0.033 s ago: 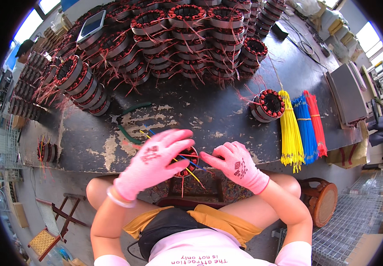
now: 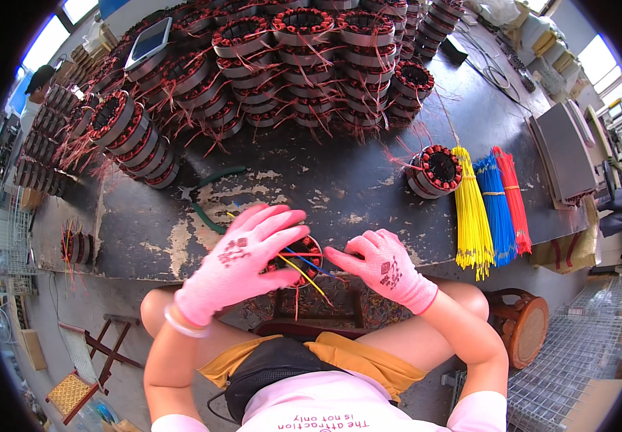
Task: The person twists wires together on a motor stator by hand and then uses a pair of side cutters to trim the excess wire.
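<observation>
You seem to be sorting the yellow wire (image 2: 313, 282), blue wire (image 2: 327, 273) and red wire (image 2: 302, 254) on the coil ring (image 2: 314, 247), by the table's (image 2: 358, 180) near edge. Your left hand (image 2: 249, 248) covers part of it, fingers a bit fanned, thumb apart. Your right hand (image 2: 381, 270) is curled, pointer poking out (I can't tell if either hand pinches anything). The next move likely needs a steady ring. Your left palm hides where the wires run.
</observation>
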Tool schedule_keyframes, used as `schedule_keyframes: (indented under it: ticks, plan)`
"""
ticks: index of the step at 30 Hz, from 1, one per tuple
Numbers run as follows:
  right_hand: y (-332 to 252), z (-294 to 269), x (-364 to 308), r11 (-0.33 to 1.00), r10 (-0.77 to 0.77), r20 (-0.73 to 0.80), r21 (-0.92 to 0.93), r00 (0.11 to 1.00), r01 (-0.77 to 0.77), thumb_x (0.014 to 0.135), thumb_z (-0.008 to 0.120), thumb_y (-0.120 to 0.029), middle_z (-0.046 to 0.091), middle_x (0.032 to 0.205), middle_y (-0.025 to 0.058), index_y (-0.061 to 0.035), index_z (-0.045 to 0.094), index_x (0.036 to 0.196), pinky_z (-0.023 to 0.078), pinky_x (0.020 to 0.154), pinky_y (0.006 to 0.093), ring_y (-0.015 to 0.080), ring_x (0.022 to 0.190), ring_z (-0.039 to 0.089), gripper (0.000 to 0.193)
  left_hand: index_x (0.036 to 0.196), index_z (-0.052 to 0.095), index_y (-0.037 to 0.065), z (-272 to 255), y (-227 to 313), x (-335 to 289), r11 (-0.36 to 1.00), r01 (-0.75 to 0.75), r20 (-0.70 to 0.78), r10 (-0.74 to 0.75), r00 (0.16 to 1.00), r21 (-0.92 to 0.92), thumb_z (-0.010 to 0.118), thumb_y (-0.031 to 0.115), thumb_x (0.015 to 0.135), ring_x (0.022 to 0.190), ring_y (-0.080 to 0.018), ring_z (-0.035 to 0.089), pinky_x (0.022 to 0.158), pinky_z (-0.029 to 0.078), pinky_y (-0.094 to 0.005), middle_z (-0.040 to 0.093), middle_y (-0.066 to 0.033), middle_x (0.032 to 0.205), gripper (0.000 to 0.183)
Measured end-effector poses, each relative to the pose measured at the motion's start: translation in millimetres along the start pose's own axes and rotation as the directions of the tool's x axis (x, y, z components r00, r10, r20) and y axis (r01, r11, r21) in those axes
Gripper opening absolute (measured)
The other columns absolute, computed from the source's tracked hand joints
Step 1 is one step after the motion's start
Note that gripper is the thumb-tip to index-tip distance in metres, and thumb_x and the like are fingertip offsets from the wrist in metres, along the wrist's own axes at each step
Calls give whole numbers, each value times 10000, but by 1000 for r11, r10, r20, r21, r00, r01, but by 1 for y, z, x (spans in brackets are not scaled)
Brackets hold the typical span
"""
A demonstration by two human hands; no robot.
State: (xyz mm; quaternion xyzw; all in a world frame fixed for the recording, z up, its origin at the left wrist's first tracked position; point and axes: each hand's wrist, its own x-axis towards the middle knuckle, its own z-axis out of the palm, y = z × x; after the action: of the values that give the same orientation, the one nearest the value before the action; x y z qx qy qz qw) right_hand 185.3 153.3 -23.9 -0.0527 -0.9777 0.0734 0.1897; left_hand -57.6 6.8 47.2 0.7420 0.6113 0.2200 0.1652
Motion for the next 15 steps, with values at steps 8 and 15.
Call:
schedule_keyframes:
  ticks: [8,15]
  plan:
    - [10,2,5,995,-45,55,90,997,40,792,709,-107,619,942,-17,-246,736,1231,505,763,361,191,852,615,461,1491,506,113,20,-17,-13,992,-72,124,58,991,107,902,359,622,1405,-367,461,1253,287,-512,491,-147,1522,987]
    - [-3,-14,89,928,209,-74,329,975,-174,882,735,-191,698,1045,143,-64,692,1180,537,823,451,352,953,673,327,1447,518,66,46,-13,-22,992,29,-60,-21,998,123,884,402,674,1349,-361,496,1214,323,-532,524,-181,1439,919]
